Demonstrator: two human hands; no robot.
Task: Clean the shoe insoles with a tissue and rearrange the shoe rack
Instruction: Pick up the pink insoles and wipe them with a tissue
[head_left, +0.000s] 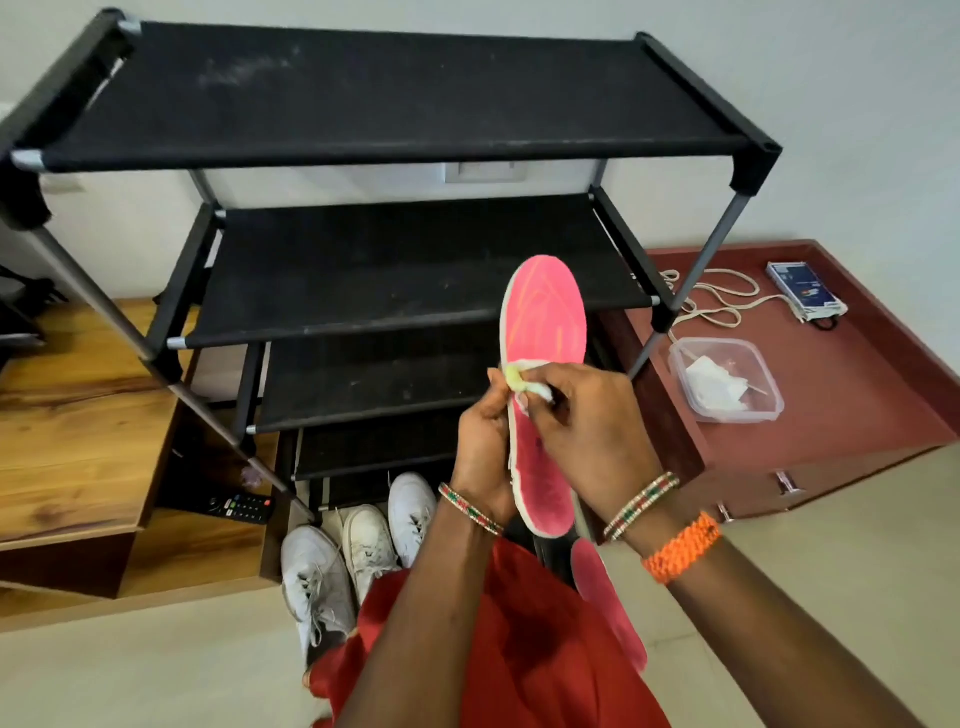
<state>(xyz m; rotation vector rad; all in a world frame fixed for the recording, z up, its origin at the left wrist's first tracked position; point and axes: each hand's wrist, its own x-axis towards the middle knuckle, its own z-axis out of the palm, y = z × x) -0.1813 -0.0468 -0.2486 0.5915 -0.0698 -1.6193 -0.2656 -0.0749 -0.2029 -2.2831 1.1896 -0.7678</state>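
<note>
Scene is evenly and brightly lit, soft diffuse light, only faint shadows. Strong wide-angle bending is seen at the edges; shoe rack (363, 98) posts are splayed. Slight softness overall, no glare.

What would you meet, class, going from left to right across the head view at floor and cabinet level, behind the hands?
Wooden cabinet → remote control → white sneakers → pink insole → plastic container → blue box.
</note>
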